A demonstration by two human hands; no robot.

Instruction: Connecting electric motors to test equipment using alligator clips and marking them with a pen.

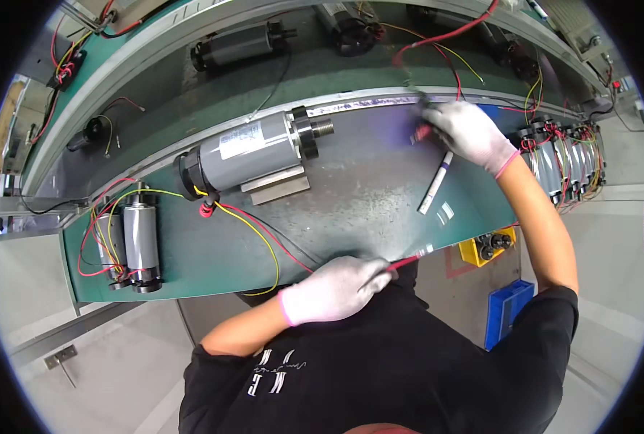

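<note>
Head view: green-topped table (pixel 351 220), scuffed & shiny in the mid, curves across the frame w/ a metal rail (pixel 365 103) along its far side. Beyond the rail, a 2nd green surface (pixel 170 90) carries more motors, e.g. a dark grey motor (pixel 242 47) lying at upper L; a thick red cable (pixel 448 36) hangs over it at upper R. Big grey motor (pixel 250 153) lies on its side L of ctr on the table, w/ a metal block (pixel 278 186) at its near side. Small grey motors (pixel 142 235) stand at the L end w/ loose wires; a motor cluster (pixel 553 163) fills the R end. White marker (pixel 435 186) lies R of ctr.

L hand (pixel 334 291), white-gloved, at the table's near edge: fingers clamped on a red lead (pixel 404 262). R hand (pixel 472 135), also gloved, is up near the rail, closed on a dark tool (pixel 427 119) w/ red on it, too blurred to ID.

Below table, R side: yellow bin (pixel 469 253) w/ black parts (pixel 490 247), then a blue bin (pixel 509 312). Pale grey panels (pixel 112 362) at lower L.
</note>
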